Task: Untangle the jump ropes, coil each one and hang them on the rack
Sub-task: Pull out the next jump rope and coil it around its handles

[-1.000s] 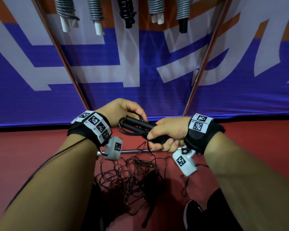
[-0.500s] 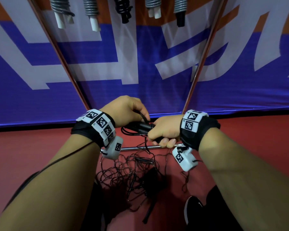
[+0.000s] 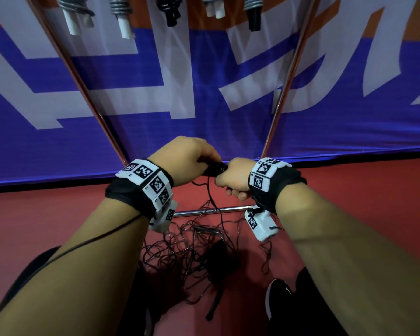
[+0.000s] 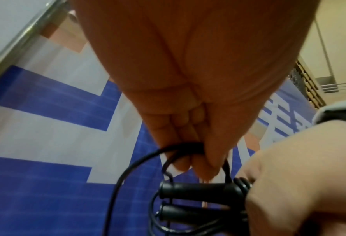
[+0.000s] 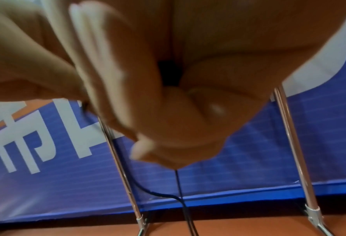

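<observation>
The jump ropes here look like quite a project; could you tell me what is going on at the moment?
A person is coiling a black jump rope. The right hand grips its two black handles together, while the left hand pinches the cord and loops it around them. More rope lies in a tangled pile on the red floor below. Several coiled ropes already hang on the rack above.

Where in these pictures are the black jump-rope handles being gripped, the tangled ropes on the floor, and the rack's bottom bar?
black handles (image 4: pixel 198 190): left wrist view, middle of the upper handle.
tangled ropes (image 3: pixel 180 251): head view, centre of the heap on the floor.
bottom bar (image 3: pixel 204 211): head view, bare stretch between the wrists.
</observation>
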A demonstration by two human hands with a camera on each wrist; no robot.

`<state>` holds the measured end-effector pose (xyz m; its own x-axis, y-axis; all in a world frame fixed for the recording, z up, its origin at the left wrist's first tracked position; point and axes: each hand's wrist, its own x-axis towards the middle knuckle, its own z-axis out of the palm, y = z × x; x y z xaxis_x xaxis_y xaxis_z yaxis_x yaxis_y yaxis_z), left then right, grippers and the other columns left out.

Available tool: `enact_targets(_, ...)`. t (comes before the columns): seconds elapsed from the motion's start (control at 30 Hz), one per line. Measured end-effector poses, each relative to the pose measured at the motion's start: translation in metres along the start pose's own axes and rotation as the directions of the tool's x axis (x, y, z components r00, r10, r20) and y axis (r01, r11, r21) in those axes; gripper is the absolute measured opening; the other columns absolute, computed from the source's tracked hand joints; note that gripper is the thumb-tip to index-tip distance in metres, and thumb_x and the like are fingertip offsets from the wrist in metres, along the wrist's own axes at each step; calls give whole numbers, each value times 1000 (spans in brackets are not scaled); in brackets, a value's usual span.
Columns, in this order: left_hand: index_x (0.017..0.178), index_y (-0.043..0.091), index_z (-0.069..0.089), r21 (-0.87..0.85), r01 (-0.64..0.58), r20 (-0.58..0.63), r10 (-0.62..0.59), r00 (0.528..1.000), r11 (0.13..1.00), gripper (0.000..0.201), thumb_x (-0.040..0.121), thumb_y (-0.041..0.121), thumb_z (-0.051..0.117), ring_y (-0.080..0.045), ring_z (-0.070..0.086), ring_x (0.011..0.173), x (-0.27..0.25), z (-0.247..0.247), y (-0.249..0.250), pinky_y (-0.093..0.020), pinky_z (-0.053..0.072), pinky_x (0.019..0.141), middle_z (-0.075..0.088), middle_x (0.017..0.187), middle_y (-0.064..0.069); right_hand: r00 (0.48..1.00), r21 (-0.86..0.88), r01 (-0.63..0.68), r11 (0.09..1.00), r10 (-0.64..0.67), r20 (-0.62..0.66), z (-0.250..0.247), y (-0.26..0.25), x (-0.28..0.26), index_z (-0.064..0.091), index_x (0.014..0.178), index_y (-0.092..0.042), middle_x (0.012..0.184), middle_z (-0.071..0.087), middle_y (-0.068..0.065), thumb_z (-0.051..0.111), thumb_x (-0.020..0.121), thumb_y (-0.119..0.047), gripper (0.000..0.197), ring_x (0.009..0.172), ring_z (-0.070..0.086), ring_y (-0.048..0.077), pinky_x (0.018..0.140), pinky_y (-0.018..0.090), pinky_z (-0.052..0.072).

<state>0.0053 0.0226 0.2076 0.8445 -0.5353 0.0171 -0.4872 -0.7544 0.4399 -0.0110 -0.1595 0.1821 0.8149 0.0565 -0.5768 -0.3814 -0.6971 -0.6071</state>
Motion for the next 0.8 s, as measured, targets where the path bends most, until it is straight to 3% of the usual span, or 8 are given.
enact_targets(0.07,124,28,69,27,100,23,-101,995,995,38,90,16,78,-10,64,93,1,1,-3,-14,43,72,71,98,12,998,-80,14,997,-19,-58,-1,-1,2,66,84,-6,67,72,9,65,89,-18,13,34,48,19,43,21,41)
enact_targets(0.13,113,26,66,85,153,79,-160,984,985,28,89,26,81,-15,64,90,1,3,-3,-25,45,70,69,90,10,995,-175,31,984,-48,-91,1,-5,4,69,83,-8,74,78,11,66,86,-22,15,41,56,24,49,26,48)
enact_targets(0.23,101,26,65,177,177,206,-212,955,968,8,100,34,65,-16,61,84,0,8,1,-30,44,69,64,83,11,991,-297,53,953,-86,-99,7,-8,7,69,86,-10,77,75,10,69,84,-25,15,54,58,27,58,34,50)
enact_targets(0.37,109,22,73,234,185,324,-256,911,954,17,104,26,57,-21,64,103,0,12,-2,-33,50,87,73,107,4,993,-436,61,898,-101,-67,9,-6,10,63,76,-16,69,66,6,71,83,-30,17,52,55,25,59,33,48)
enact_targets(0.43,112,21,73,254,160,345,-244,906,954,16,103,25,59,-22,63,105,0,11,-2,-33,49,88,71,111,1,993,-471,65,880,-104,-56,9,-5,10,60,75,-17,69,62,4,70,86,-30,20,52,53,25,60,32,46)
enact_targets(0.57,115,27,72,353,168,377,-305,874,920,19,102,23,59,-24,64,108,-2,15,-2,-33,50,90,69,116,1,995,-567,81,820,-101,-3,8,-6,5,71,84,-15,77,74,4,68,89,-33,19,61,61,24,66,35,56)
enact_targets(0.7,87,19,75,190,271,374,-325,869,944,10,92,21,67,-9,73,78,-4,20,-12,-33,58,83,79,84,8,996,-602,72,795,-84,8,4,-4,4,66,76,-16,77,71,4,66,90,-30,20,62,59,24,67,34,53)
enact_targets(0.8,78,18,71,28,288,345,-280,896,957,18,91,28,77,-2,68,64,-4,15,-7,-28,52,72,77,73,9,996,-588,43,808,-83,-41,-3,-2,6,67,73,-15,81,77,8,65,90,-30,23,62,62,25,70,35,58)
